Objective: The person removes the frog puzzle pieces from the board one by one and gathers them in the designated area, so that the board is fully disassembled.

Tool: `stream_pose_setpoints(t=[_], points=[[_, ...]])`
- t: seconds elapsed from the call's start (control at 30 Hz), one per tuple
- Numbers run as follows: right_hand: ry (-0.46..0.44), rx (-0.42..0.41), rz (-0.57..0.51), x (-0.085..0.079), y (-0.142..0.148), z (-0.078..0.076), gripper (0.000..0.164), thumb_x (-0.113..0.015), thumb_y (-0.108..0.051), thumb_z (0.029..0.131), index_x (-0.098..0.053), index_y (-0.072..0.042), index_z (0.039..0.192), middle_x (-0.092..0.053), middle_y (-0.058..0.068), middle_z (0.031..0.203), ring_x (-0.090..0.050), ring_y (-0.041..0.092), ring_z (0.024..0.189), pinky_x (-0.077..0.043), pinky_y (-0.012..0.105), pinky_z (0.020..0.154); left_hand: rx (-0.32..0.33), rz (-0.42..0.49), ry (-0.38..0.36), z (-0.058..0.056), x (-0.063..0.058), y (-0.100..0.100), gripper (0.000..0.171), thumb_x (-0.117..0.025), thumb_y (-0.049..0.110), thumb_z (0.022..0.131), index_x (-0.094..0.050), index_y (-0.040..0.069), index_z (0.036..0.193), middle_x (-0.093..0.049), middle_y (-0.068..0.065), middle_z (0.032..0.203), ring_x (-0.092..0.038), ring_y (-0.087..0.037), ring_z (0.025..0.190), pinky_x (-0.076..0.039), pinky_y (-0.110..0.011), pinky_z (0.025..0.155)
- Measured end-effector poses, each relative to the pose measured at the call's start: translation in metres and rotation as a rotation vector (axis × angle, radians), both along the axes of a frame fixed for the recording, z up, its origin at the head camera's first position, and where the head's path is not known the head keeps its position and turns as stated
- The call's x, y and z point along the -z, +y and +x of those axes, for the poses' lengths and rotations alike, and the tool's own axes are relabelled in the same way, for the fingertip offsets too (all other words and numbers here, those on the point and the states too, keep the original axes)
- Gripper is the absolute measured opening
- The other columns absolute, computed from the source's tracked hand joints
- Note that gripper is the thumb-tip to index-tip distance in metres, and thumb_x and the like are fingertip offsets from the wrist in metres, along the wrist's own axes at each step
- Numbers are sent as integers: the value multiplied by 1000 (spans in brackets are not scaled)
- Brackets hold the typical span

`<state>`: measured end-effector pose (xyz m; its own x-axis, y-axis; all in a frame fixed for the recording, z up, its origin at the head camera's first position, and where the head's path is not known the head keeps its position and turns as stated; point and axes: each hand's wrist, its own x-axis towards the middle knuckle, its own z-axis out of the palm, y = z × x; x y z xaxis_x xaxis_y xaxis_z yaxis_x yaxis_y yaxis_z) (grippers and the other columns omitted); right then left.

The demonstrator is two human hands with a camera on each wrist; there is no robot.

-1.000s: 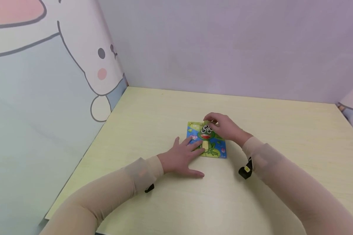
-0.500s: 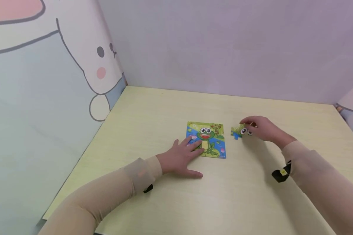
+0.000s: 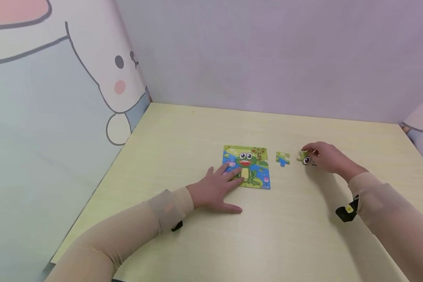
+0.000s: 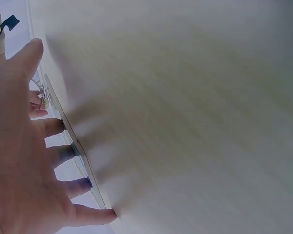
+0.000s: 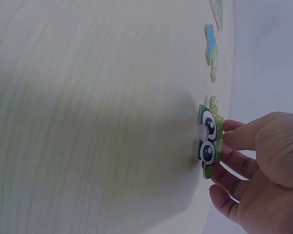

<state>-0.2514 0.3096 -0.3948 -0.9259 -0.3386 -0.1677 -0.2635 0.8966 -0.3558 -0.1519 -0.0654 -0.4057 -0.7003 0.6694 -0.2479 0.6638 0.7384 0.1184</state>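
A square frog picture board (image 3: pixel 261 166) lies flat on the table. My left hand (image 3: pixel 216 191) rests on its lower left part with the fingers spread, the thumb on the tabletop. To the right of the board, my right hand (image 3: pixel 328 157) pinches a puzzle piece (image 5: pixel 208 141) showing the frog's two eyes, between thumb and fingers, close above or on the table; contact is hard to tell. Between the board and that hand lies a second puzzle piece (image 3: pixel 282 158), green and blue with a tab pointing toward me.
The pale wooden table (image 3: pixel 183 133) runs back to a lilac wall (image 3: pixel 268 58). A wall with a cartoon print (image 3: pixel 74 117) borders it on the left. Black wrist mounts (image 3: pixel 347 211) hang under the sleeves.
My right hand has moved right from the board with the eye piece. The green and blue piece, joined to it half a second ago, now lies apart. The left hand stays put.
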Motion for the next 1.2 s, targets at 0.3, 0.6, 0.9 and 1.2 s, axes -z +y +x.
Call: stream_pose_setpoints(t=[0.3,0.6,0.9,1.2], points=[[14,8,15,-11,-11,-2,34,-44,-3,96,-57,5,127,-59,29,119,-56,43,107,-45,58,90,4,3,8,0,1,0,90,-43,82,82,-24,32,155,-13,3,166,-7,-38,153,-26,-71,109],[33,-88,-41,-7,-72,0,33,-51,-8,97,-58,1,128,-61,22,123,-58,37,111,-48,53,93,2,2,4,-2,5,0,91,-42,82,81,-24,33,155,-12,3,166,-6,-38,153,-25,-72,109],[103,-186,-36,10,-119,4,31,-65,-14,92,-67,-7,122,-58,18,123,-55,35,114,-44,52,102,-1,-15,0,-1,4,2,92,-41,84,81,-23,33,155,-11,4,166,-5,-38,153,-26,-71,108],[183,-211,4,16,-132,8,28,-68,-21,91,-70,-10,116,-55,18,128,-51,36,115,-42,53,103,1,-21,0,-1,4,2,92,-41,84,81,-22,33,155,-10,4,166,-4,-38,153,-26,-72,108]])
